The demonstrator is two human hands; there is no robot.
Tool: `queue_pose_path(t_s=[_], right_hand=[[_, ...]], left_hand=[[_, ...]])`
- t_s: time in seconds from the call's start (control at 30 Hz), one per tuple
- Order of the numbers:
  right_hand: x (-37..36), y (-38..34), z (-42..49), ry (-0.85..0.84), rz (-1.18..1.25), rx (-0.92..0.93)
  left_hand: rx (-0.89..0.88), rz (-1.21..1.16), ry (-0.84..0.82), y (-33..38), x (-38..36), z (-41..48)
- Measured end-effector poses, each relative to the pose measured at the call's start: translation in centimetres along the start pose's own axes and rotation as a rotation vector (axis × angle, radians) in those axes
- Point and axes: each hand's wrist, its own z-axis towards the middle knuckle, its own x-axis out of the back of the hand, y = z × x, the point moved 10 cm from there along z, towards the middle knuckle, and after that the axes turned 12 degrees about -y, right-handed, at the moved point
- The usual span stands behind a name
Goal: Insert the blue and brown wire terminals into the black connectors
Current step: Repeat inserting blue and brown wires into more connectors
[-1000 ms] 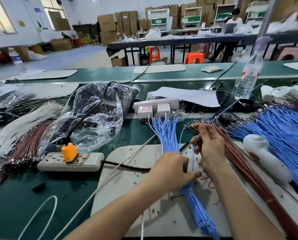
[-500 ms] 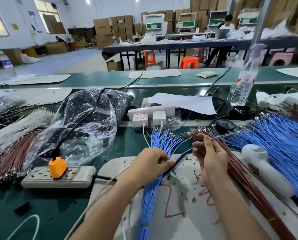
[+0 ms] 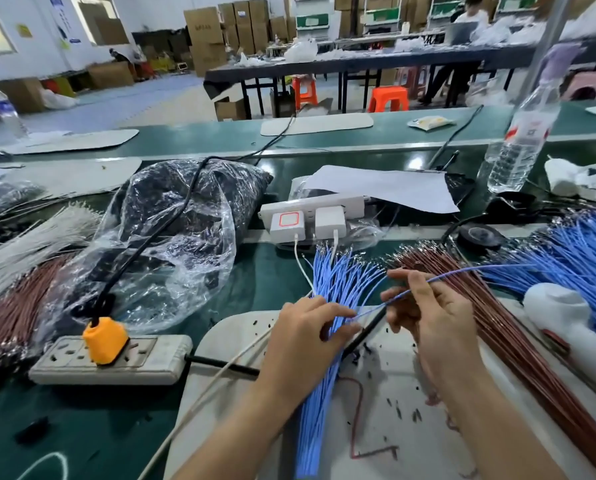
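Observation:
A bundle of blue wires with metal terminals lies fanned out on the white work mat. My left hand rests on that bundle and pinches the near end of a single blue wire. My right hand holds the same wire between thumb and fingers, and the wire runs up to the right over the bundle of brown wires. A larger heap of blue wires lies at the far right. A clear bag of black connectors sits to the left.
A grey power strip with an orange plug lies left of the mat. A white power strip with chargers stands behind the wires. Further off are a water bottle, a white handheld device, and more brown and white wires.
My left hand has slid left and up along the blue bundle. My right hand has pulled one blue wire out so it lies stretched toward the right.

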Motion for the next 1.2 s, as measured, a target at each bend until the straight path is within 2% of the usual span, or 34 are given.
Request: queue_pose_path(t_s=[0.23, 0.33, 0.57, 0.77, 0.97, 1.2], right_hand=[[-3.3, -3.1, -1.7, -0.077, -0.271, 0.191], [-3.9, -3.7, -2.3, -0.069, -0.387, 0.269], [-3.1, -5.0, -2.9, 0.028, -0.393, 0.393], [-2.6, -4.5, -2.8, 0.057, -0.381, 0.384], [-2.5, -4.7, -2.9, 0.070, -0.319, 0.394], [-3.5, -7.1, -4.7, 0.104, -0.397, 0.590]], left_hand=[[0.132, -0.317, -0.002, -1.9, -0.3, -0.1], [0.085, -0.363, 0.008, -1.6, -0.2, -0.1], [0.012, -0.506, 0.013, -1.1, -0.5, -0.3], [0.077, -0.498, 0.074, -1.8, -0.1, -0.3], [0.100, -0.498, 0.034, -2.0, -0.5, -0.3], [0.055, -0.460, -0.002, -1.1, -0.7, -0.2]])
